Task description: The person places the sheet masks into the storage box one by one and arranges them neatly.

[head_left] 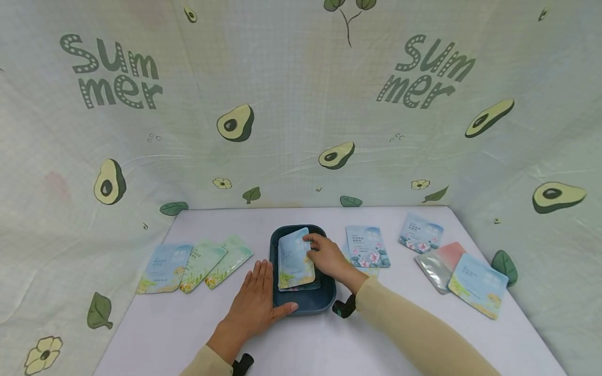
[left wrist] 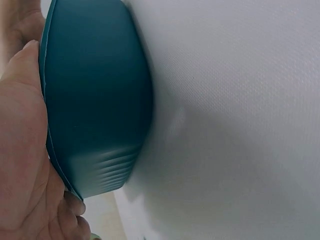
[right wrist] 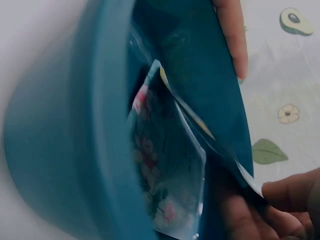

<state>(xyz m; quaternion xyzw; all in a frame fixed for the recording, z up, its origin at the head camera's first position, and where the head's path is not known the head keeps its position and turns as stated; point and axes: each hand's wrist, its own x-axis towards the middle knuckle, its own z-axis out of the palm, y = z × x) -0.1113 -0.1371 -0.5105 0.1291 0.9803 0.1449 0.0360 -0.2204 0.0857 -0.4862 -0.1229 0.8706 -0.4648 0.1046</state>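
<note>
A dark blue plastic tub (head_left: 312, 304) stands at the middle of the table. My left hand (head_left: 254, 303) rests along its left and front rim, fingers straight; the left wrist view shows the palm against the tub's rim (left wrist: 48, 95). With thumb and fingers, my right hand (head_left: 329, 256) pinches the upper right edge of a light blue sheet-mask packet (head_left: 295, 261), which is tilted inside the tub. Beneath it lies another packet with pink flowers (head_left: 312, 285), its printed face (right wrist: 167, 165) plainer in the right wrist view.
On the left lie a blue packet (head_left: 165, 266) and two green ones, including a green packet (head_left: 230, 263). Right of the tub, a floral packet (head_left: 368, 245) overlaps another. Farther right are a floral packet (head_left: 420, 232), a silver-and-pink packet (head_left: 439, 266) and a blue packet (head_left: 478, 284).
</note>
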